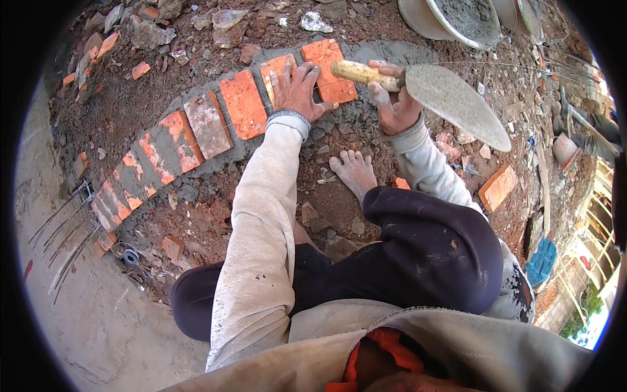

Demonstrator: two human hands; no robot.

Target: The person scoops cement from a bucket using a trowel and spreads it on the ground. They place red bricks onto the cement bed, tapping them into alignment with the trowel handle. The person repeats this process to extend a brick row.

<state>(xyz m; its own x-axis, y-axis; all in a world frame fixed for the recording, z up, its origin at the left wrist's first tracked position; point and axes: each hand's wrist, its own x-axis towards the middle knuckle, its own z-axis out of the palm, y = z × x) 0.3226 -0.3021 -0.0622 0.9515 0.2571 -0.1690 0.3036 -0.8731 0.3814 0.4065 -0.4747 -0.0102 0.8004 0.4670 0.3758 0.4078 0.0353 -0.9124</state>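
My left hand (300,95) lies on the row of bricks with its fingers spread. It covers part of a narrow orange brick (277,67), and its thumb reaches onto the orange brick (324,55) at the row's right end. In my right hand (397,111) is a pointing trowel (454,101), gripped by its wooden handle, the grey blade pointing right. Leftward the row continues with another orange brick (243,104), a mortar-stained brick (208,125) and several mortar-smeared ones. All sit in a curving bed of wet grey mortar (385,53).
Buckets stand at the top right, one bucket (428,26) holding grey mortar. A thin string runs above the row. Right of my knee lies a loose brick (498,187); rebar ends (65,228) stick out at left. Another person's legs (588,127) show at far right.
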